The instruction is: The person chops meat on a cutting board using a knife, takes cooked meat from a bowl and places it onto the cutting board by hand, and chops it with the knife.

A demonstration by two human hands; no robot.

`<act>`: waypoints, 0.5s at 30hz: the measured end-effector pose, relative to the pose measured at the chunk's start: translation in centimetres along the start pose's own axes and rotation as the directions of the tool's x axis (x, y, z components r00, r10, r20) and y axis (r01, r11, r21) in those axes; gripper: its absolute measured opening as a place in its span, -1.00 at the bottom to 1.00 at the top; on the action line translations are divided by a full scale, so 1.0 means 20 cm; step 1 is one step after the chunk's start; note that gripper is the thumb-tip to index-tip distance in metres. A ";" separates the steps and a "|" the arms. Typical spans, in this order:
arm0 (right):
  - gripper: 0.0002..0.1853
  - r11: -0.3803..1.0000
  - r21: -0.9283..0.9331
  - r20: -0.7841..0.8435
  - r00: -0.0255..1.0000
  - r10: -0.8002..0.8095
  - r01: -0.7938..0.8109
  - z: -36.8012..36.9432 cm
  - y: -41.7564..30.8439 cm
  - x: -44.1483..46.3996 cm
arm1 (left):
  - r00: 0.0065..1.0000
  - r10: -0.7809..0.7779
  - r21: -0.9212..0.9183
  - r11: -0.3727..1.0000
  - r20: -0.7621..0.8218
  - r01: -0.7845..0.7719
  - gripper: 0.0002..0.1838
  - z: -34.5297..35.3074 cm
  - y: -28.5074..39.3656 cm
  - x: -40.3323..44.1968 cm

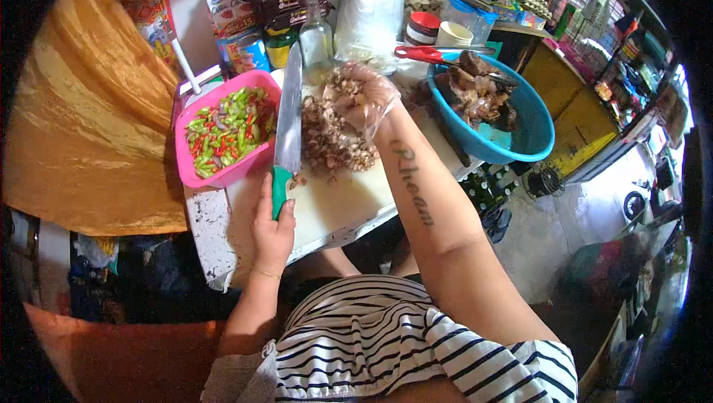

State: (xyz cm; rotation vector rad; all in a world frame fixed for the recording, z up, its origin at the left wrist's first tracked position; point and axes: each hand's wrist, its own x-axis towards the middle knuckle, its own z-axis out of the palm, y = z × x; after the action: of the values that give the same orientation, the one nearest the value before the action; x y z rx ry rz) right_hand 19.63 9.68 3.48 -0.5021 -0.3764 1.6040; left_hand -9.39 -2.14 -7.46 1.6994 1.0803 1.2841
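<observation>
My left hand [271, 221] is closed round the green handle of a large kitchen knife [290, 113]. The broad blade points up and away, between a pink basin [184, 132] and a heap of chopped meat [330, 143]. Sliced green and red chilies with bits of onion [230, 132] fill that basin. In a clear plastic glove, my right hand [371, 98] is curled over the far side of the heap, with meat bits against its fingers; the fingertips are partly hidden. Beneath the meat lies a white cutting board [334, 206].
At right, a blue basin [523, 147] holds large browned meat pieces [475, 91], with red-handled tongs [420, 54] at its far rim. A glass bottle [316, 35], cans [247, 54] and plastic bags [369, 17] line the back. An orange curtain [96, 121] hangs at left.
</observation>
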 end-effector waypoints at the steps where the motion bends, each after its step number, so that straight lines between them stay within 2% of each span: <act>1: -0.86 0.998 0.066 -0.059 0.998 -0.009 0.013 0.08 -0.06 -0.06 | 1.000 -0.022 -0.034 0.999 0.013 0.023 -0.27 0.01 0.02 -0.01; 2: -0.87 0.991 0.132 -0.121 0.992 -0.015 0.031 0.14 -0.11 -0.12 | 0.999 -0.033 -0.040 0.999 0.020 0.034 -0.27 0.01 0.03 -0.01; 4: -0.90 0.986 0.095 -0.026 0.990 -0.137 0.139 0.11 -0.27 -0.23 | 0.997 -0.061 -0.049 0.997 0.037 0.063 -0.26 0.00 0.05 -0.02; 5: -0.88 0.988 0.141 0.128 0.988 -0.087 0.069 0.01 -0.40 -0.23 | 0.997 -0.070 -0.030 0.997 0.044 0.071 -0.26 0.00 0.04 -0.02; 6: -0.87 0.992 0.110 0.221 0.972 -0.079 0.055 -0.08 -0.53 -0.27 | 0.996 -0.070 -0.044 0.996 0.052 0.073 -0.26 0.00 0.04 -0.02; 8: -0.86 0.994 -0.022 0.346 0.934 -0.090 0.104 -0.21 -0.78 -0.38 | 0.996 -0.069 -0.072 0.995 0.058 0.074 -0.26 0.00 0.03 -0.01; 9: -0.81 0.966 -0.118 0.213 0.956 -0.203 0.231 -0.25 -0.85 -0.45 | 0.998 0.057 0.032 0.998 0.035 -0.058 -0.26 0.00 -0.05 0.00; 10: -0.77 0.913 -0.228 0.090 0.941 -0.325 0.337 -0.28 -0.89 -0.53 | 0.997 0.072 0.066 0.995 0.037 -0.075 -0.27 -0.01 -0.07 0.00; 12: -0.68 0.748 -0.470 -0.105 0.811 -0.575 0.469 -0.34 -0.95 -0.68 | 0.996 0.083 0.110 0.990 0.039 -0.086 -0.27 -0.01 -0.08 0.01; 14: -0.65 0.726 -0.641 -0.204 0.856 -0.475 0.250 -0.44 -1.01 -0.79 | 0.998 0.053 0.102 0.993 0.042 -0.057 -0.28 -0.01 -0.06 0.00; 15: -0.59 0.617 -0.784 -0.290 0.833 -0.471 0.076 -0.41 -1.00 -0.85 | 0.998 0.045 0.094 0.994 0.047 -0.049 -0.28 -0.01 -0.06 0.00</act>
State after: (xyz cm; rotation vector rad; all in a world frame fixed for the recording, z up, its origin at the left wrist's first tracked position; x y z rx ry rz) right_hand 41.92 -5.66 8.59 -1.3820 -0.7100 0.8898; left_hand -9.81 -1.62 -8.40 1.8257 1.0965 1.2352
